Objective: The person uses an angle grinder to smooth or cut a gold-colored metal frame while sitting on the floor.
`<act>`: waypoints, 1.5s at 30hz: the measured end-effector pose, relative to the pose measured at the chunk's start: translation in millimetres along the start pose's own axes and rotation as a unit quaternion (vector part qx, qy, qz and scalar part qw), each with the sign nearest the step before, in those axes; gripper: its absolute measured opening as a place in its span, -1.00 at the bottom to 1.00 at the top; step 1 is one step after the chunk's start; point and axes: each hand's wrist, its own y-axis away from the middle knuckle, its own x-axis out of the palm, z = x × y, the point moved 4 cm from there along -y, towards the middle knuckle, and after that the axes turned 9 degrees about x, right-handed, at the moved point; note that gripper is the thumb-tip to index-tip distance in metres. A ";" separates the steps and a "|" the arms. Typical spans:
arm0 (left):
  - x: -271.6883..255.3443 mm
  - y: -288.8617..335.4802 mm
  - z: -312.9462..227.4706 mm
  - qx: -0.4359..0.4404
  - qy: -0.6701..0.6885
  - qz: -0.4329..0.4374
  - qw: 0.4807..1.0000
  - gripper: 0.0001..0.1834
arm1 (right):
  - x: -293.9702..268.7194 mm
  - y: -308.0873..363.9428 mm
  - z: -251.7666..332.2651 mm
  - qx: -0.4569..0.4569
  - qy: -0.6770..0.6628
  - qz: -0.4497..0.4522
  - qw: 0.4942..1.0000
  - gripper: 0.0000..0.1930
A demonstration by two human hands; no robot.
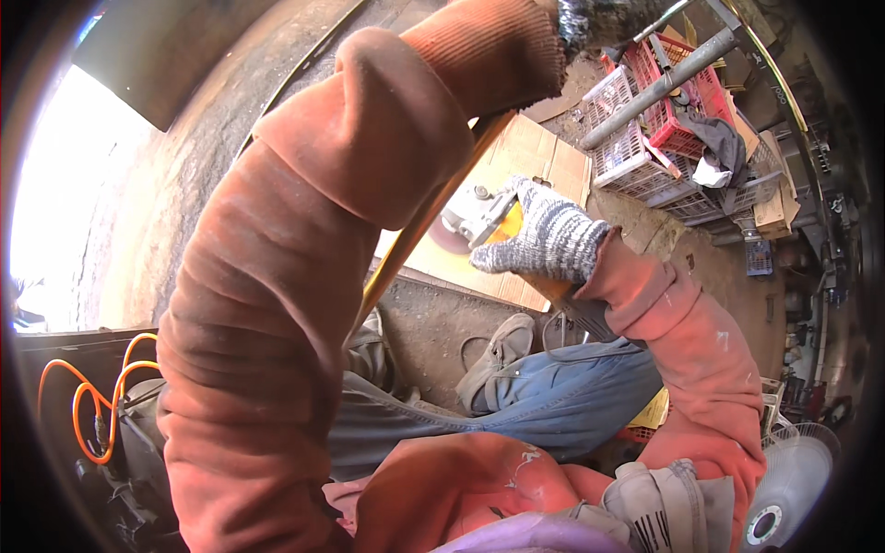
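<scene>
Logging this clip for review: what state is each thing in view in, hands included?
right hand: gloved, gripping the angle grinder
angle grinder: held up, disc against the yellow bar
yellow bar: slanted, running behind the left sleeve
left hand: gloved, raised to the top edge, grip hidden
plastic crates: stacked, a cloth draped over them
fan: on the ground, spin unclear
</scene>
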 end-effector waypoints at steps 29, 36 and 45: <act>-17.2 25.7 -10.8 -0.292 0.365 -0.077 0.881 -0.60 | 1.1 -3.5 -57.2 0.111 -0.379 -0.008 0.919 -0.30; -34.8 29.3 6.4 -0.355 0.299 -0.147 0.873 -0.60 | 22.5 -12.6 -58.9 0.095 -0.381 -0.065 0.917 -0.34; -40.4 43.3 39.7 -0.345 0.234 -0.160 0.895 -0.56 | 69.9 -3.0 -62.7 0.023 -0.335 -0.008 0.942 -0.13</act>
